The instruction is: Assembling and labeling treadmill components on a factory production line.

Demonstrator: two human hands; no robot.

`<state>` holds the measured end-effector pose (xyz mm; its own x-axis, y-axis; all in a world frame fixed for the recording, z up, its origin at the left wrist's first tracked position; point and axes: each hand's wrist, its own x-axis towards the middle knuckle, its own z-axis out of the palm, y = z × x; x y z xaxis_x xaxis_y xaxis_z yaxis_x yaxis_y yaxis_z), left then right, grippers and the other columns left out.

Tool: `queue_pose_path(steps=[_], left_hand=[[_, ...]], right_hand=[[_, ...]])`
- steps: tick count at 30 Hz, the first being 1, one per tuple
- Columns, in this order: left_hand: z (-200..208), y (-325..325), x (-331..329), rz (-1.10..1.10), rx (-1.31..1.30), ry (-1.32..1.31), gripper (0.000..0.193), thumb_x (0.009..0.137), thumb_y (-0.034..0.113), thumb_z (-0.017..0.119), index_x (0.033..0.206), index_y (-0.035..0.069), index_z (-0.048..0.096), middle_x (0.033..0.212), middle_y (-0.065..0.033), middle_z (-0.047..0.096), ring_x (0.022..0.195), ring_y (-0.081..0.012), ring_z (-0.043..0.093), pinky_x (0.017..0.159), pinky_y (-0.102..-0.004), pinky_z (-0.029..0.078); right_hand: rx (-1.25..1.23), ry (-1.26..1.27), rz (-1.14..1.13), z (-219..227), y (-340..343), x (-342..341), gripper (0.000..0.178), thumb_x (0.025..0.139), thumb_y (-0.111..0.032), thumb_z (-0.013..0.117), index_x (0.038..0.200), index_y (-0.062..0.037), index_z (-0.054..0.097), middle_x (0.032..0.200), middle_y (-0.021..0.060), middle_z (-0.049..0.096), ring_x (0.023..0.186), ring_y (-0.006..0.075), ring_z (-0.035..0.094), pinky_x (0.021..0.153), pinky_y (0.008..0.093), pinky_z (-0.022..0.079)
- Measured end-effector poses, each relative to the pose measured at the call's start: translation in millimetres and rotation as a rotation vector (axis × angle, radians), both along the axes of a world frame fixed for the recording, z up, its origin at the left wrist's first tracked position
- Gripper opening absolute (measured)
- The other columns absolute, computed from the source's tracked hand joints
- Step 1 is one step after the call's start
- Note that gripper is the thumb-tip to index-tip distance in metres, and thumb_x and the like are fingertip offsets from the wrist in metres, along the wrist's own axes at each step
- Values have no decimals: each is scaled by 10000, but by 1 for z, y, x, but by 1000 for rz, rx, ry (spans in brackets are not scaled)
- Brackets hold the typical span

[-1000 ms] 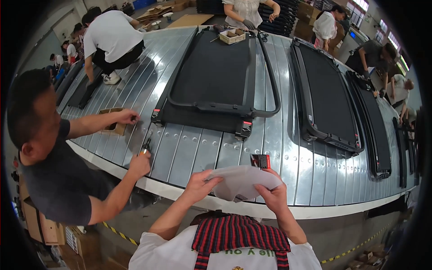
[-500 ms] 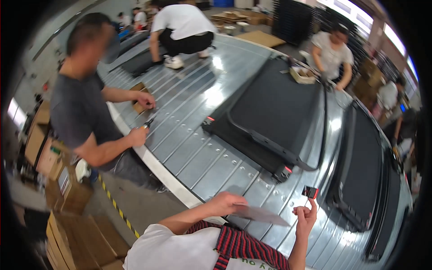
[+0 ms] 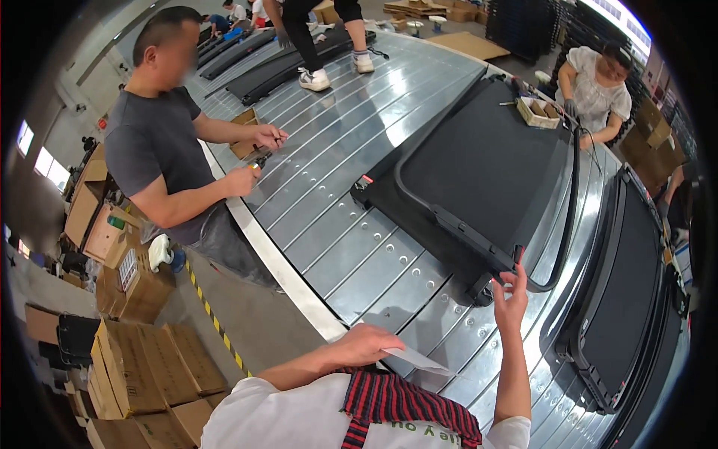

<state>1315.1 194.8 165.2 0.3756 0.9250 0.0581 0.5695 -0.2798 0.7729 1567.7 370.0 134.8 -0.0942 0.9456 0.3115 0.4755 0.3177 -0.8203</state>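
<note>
Left grip, head view: our left hand (image 3: 364, 345) pinches a white sheet (image 3: 420, 361) between thumb and fingers at its left end.
Right grip: our right hand (image 3: 511, 301) is raised with fingers loosely bent, a small black-and-red label (image 3: 518, 254) at a fingertip; we cannot tell whether it is pinched or only clings there.
Sheet: we see it tilted above the near edge of the metal table (image 3: 329, 273), just beyond our striped apron (image 3: 407, 402).
Label: it shows narrow, in front of the near right corner of a black panel (image 3: 479, 150).
Panel: it lies on the table with a bent black frame (image 3: 456, 224) and, at its far end, an open box (image 3: 537, 112).
Left side: we have a co-worker in a grey shirt (image 3: 161, 146), holding a tool (image 3: 259, 160).
Floor: cardboard cartons (image 3: 153, 363) stand near yellow-and-black tape (image 3: 213, 314).
</note>
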Motion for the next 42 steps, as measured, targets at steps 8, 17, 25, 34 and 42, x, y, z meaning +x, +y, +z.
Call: queue_pose_path(steps=[8,17,25,34,42], left_hand=[[-7,16,-4,-126,25,13,297,605,-3,588,879,112,585,823,-57,606,759,-252,580,657,-338,464],[-13,35,-21,-125,29,9,255,627,-20,519,840,108,575,770,-63,596,734,-265,571,622,-355,451],[-25,39,-35,-189,22,67,265,645,49,541,897,126,564,837,-60,589,822,-261,560,693,-379,445],[-30,31,-41,-181,12,3,167,689,84,528,853,117,518,765,-72,556,791,-286,534,663,-391,420],[-23,24,-41,-200,49,-17,151,704,85,515,854,109,513,750,-92,540,774,-298,523,662,-398,409]], right_hand=[[35,-44,-116,-7,6,9,513,739,-36,591,1209,-38,384,882,93,590,796,187,553,704,292,428],[11,87,-283,-12,12,24,481,739,-4,576,1187,-35,404,863,73,584,803,147,544,689,274,425],[48,9,-229,-40,12,18,556,723,5,578,1234,-53,369,910,75,574,819,166,533,701,292,405],[62,-123,-168,-24,25,-17,617,692,33,587,1254,-35,341,995,130,539,949,241,504,855,325,364],[59,-42,-100,-2,2,-30,595,718,33,569,1259,-34,331,989,117,537,914,207,505,800,301,387]])
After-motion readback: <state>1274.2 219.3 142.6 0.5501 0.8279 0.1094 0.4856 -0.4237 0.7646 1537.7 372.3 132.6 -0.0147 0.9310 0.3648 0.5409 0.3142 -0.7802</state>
